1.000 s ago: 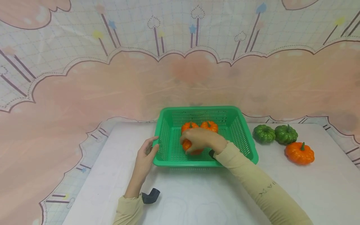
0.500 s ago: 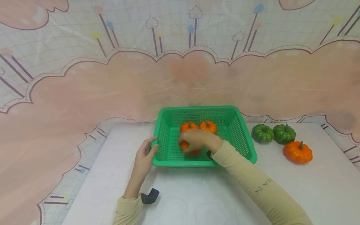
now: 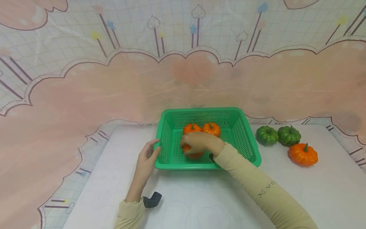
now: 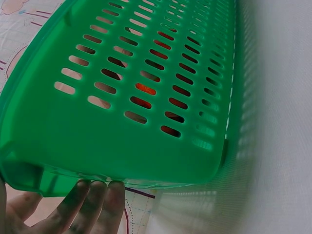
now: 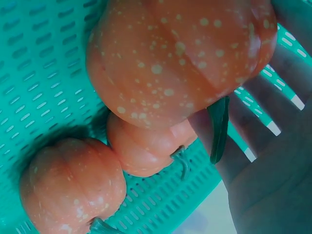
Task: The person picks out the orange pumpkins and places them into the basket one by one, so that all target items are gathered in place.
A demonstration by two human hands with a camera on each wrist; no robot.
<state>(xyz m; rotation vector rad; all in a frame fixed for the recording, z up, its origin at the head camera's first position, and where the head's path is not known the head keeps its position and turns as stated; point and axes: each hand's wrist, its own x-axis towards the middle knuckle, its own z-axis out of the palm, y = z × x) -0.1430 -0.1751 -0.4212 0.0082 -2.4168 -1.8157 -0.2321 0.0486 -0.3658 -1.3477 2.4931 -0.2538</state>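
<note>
In the head view a green plastic basket with slotted walls stands on the white table. My left hand holds its left rim, thumb and fingertips at the edge; the left wrist view shows several fingers against the outside of the end wall. Inside the basket my right hand grips an orange pumpkin with pale specks and a green stem, its fingers spread round the far side. Two more orange pumpkins, one at the back left and one beside it, lie behind the hand.
Right of the basket are two green pumpkins, one nearer the basket and another against it. An orange pumpkin sits in front of them. A patterned cloth backdrop rises behind the table.
My right hand has shifted slightly left and down within the basket, still round the front pumpkin. The left hand stays at the rim. The whole head view has drifted a little.
</note>
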